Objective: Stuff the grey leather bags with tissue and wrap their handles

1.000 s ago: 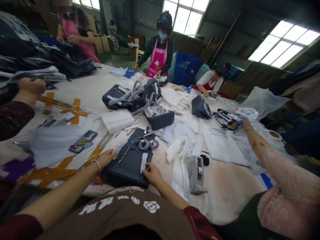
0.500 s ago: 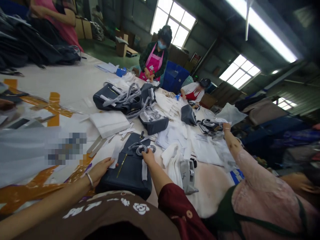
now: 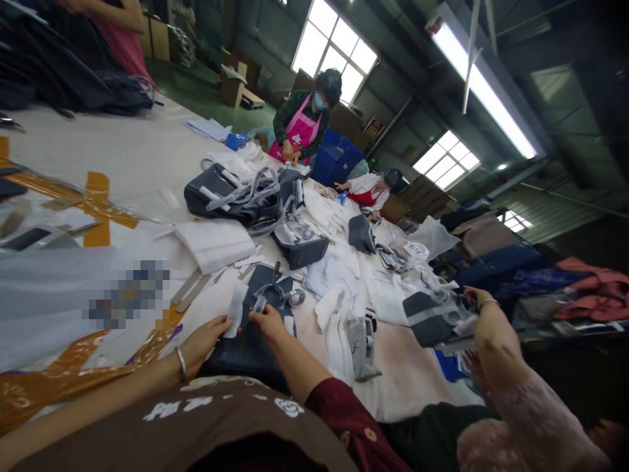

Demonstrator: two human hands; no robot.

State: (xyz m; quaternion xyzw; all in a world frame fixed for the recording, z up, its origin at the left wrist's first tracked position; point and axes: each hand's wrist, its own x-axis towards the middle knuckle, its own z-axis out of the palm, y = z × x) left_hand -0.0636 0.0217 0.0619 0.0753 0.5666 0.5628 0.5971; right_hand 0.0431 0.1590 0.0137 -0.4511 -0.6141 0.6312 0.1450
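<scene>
A dark navy bag [image 3: 246, 357] lies on the table right in front of me. My left hand [image 3: 209, 335] is closed on a white strip of thin wrapping [image 3: 236, 309] at the bag's left side. Over the middle of the bag, my right hand [image 3: 268, 324] pinches a strap wrapped in clear plastic [image 3: 260, 302]. A loop of wrapped strap [image 3: 296, 297] rests at the bag's right edge. My right forearm and brown apron hide part of the bag.
Folded white padding [image 3: 216, 244] and a grey tape dispenser [image 3: 363, 347] lie nearby. More navy bags [image 3: 302, 249] with wrapped straps stand farther back. At my right a co-worker's arm [image 3: 496, 334] reaches over another navy bag [image 3: 425, 318]. Orange tape [image 3: 98, 203] crosses the table at left.
My right hand has moved left across the bag, from the wrapped strap loops toward my left hand. The co-worker at right has drawn a navy bag nearer.
</scene>
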